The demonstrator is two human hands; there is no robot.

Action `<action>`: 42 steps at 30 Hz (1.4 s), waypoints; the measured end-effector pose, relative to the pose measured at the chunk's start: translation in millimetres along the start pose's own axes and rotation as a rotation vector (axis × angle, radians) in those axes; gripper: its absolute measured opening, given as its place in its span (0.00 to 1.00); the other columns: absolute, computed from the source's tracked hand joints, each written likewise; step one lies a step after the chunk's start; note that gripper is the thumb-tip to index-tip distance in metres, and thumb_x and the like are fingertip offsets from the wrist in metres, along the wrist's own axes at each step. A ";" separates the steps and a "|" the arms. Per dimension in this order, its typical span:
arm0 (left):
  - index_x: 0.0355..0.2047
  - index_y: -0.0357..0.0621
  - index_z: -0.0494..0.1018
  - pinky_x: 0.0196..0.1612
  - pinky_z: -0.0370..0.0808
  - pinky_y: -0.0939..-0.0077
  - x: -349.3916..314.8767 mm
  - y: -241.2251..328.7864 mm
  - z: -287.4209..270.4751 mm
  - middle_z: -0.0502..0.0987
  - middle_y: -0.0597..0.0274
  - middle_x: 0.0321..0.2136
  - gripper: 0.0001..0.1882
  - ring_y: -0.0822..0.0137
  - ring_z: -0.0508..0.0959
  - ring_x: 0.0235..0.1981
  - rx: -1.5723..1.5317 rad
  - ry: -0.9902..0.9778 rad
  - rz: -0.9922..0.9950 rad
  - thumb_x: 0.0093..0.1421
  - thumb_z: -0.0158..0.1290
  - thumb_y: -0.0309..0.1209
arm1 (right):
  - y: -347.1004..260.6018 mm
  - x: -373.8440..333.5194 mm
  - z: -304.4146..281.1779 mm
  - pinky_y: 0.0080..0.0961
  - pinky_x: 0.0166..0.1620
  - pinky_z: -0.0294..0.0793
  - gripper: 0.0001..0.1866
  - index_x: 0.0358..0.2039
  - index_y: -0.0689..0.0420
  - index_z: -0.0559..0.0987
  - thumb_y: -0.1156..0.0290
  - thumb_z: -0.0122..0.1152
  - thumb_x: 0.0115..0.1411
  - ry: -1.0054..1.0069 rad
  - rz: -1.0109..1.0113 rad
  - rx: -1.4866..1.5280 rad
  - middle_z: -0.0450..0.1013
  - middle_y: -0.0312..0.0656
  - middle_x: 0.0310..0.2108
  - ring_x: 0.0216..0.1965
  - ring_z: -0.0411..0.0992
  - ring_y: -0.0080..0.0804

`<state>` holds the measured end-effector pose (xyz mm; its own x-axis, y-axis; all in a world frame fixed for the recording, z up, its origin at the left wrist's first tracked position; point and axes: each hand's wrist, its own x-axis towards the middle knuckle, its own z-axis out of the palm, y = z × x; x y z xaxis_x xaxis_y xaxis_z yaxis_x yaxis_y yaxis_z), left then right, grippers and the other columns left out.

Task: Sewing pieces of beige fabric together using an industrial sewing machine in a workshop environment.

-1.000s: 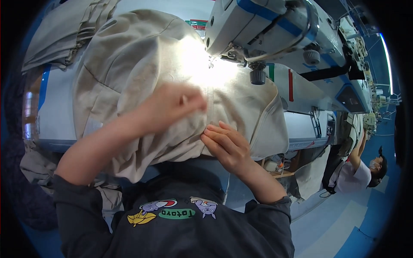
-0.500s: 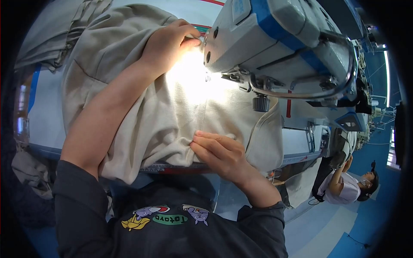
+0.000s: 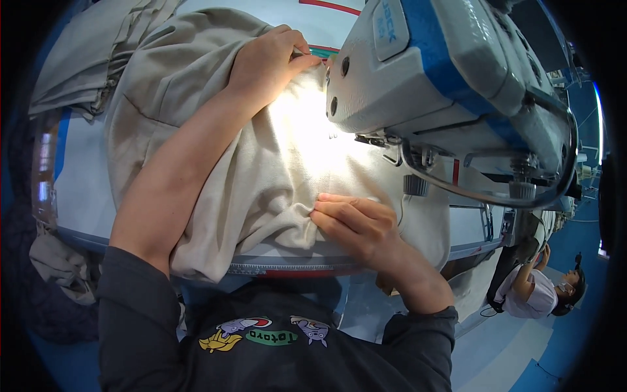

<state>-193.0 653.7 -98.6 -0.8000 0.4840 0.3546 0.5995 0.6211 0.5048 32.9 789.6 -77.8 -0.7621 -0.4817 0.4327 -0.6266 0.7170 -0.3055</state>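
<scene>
A beige knit garment (image 3: 215, 186) lies bunched and folded over the sewing table, partly under the head of a white and blue sewing machine (image 3: 405, 78). At the far side of the cloth, my left hand (image 3: 271, 65) pinches its edge between thumb and fingers, close to the machine's front. Nearer to me, my right hand (image 3: 359, 225) grips a fold of the same cloth along a seam line. Bright lamp light washes out the cloth by the needle, so the stitching spot there is hard to make out.
Stacked beige cloth pieces (image 3: 85, 62) lie at the far left. More cloth (image 3: 62, 264) hangs below the table's left end. A ruler strip (image 3: 281, 268) runs along the front edge. To the right, a person in a white top (image 3: 532, 287) works at another station.
The whole view has shifted, so the machine, cloth and both arms appear farther right. Both hands keep their hold on the cloth, with little visible movement relative to it.
</scene>
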 end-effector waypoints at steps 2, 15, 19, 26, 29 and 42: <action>0.32 0.42 0.78 0.40 0.75 0.67 2.1 -6.3 2.8 0.78 0.60 0.33 0.16 0.59 0.80 0.34 0.005 0.047 0.047 0.56 0.61 0.43 | 3.6 7.2 -3.2 0.22 0.42 0.81 0.10 0.34 0.56 0.81 0.75 0.63 0.48 -0.019 0.008 0.014 0.78 0.36 0.36 0.41 0.80 0.29; 0.34 0.44 0.79 0.46 0.75 0.66 35.6 -23.1 14.9 0.79 0.61 0.35 0.18 0.62 0.80 0.38 0.010 -0.023 -0.085 0.56 0.59 0.47 | 33.1 11.7 -0.6 0.23 0.38 0.79 0.13 0.37 0.53 0.82 0.75 0.63 0.49 -0.042 0.046 -0.031 0.79 0.34 0.39 0.39 0.79 0.27; 0.33 0.46 0.80 0.45 0.75 0.66 41.8 -25.4 12.4 0.79 0.63 0.35 0.17 0.63 0.80 0.37 0.007 -0.028 -0.088 0.57 0.59 0.47 | 31.8 17.6 3.0 0.23 0.39 0.78 0.13 0.38 0.54 0.82 0.75 0.64 0.49 0.031 0.029 -0.052 0.78 0.35 0.39 0.39 0.78 0.28; 0.65 0.30 0.53 0.68 0.53 0.60 -13.4 -4.3 -30.2 0.52 0.37 0.67 0.44 0.45 0.53 0.68 -0.221 -0.465 0.177 0.60 0.53 0.50 | 23.7 7.9 -4.6 0.24 0.38 0.76 0.14 0.41 0.54 0.79 0.74 0.61 0.52 -0.248 -0.105 -0.479 0.75 0.35 0.36 0.38 0.76 0.28; 0.67 0.36 0.52 0.68 0.49 0.46 -109.8 60.8 -108.5 0.49 0.38 0.68 0.49 0.37 0.52 0.68 -0.054 -0.566 0.354 0.50 0.62 0.42 | 37.1 -6.6 4.0 0.33 0.38 0.73 0.12 0.38 0.55 0.78 0.80 0.60 0.52 -0.026 0.490 0.238 0.74 0.40 0.31 0.35 0.74 0.39; 0.51 0.40 0.73 0.49 0.77 0.65 -52.2 2.6 -176.6 0.80 0.52 0.42 0.18 0.56 0.80 0.43 0.452 0.441 0.668 0.60 0.55 0.24 | 50.8 5.9 5.4 0.32 0.39 0.70 0.05 0.31 0.59 0.78 0.76 0.64 0.53 -0.025 0.315 0.323 0.75 0.41 0.31 0.35 0.73 0.40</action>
<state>-154.0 521.2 23.3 -0.1649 0.6074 0.7771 0.8186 0.5238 -0.2358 -4.2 820.4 -95.4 -0.9249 -0.2803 0.2568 -0.3794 0.6382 -0.6699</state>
